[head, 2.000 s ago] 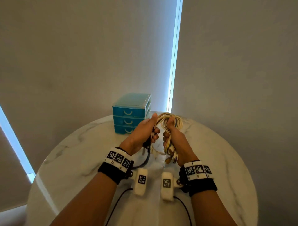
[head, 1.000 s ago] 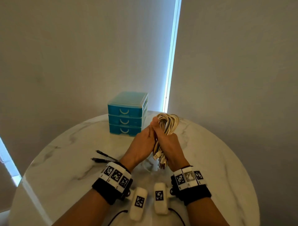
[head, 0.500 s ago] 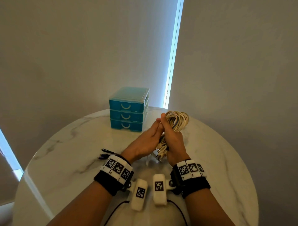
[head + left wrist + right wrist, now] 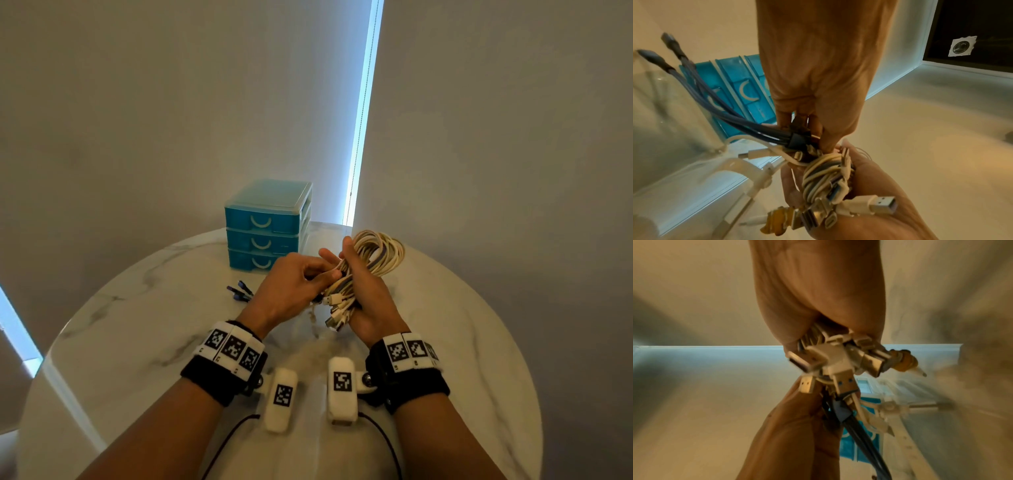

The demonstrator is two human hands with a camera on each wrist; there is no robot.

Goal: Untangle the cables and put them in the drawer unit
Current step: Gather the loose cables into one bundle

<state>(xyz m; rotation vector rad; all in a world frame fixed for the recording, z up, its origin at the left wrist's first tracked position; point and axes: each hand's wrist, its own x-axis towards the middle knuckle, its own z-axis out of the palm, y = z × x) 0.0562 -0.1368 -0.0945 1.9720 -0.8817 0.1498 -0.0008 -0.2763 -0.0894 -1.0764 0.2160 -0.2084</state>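
My right hand (image 4: 368, 294) grips a coiled bundle of white and cream cables (image 4: 376, 253) above the round marble table (image 4: 130, 325); several USB plugs (image 4: 337, 308) stick out below the fist. My left hand (image 4: 294, 287) pinches a dark blue multi-head cable (image 4: 748, 125) where it meets the bundle (image 4: 824, 175); its dark plug ends (image 4: 239, 291) fan out to the left over the table. In the right wrist view the plugs (image 4: 838, 363) fill the middle and the dark cable (image 4: 855, 426) runs down past my left hand. The teal three-drawer unit (image 4: 267, 226) stands behind, all drawers closed.
The drawer unit stands at the table's far edge near a wall and a bright window strip (image 4: 359, 137). Bare marble lies left, right and in front of my hands. Thin black leads (image 4: 226, 442) run from my wrist cameras over the near table edge.
My hands have parted slightly. The left hand shifted from the bundle's side to pinching the dark cable, whose plug ends now show further left on the table. The right hand still holds the coil.
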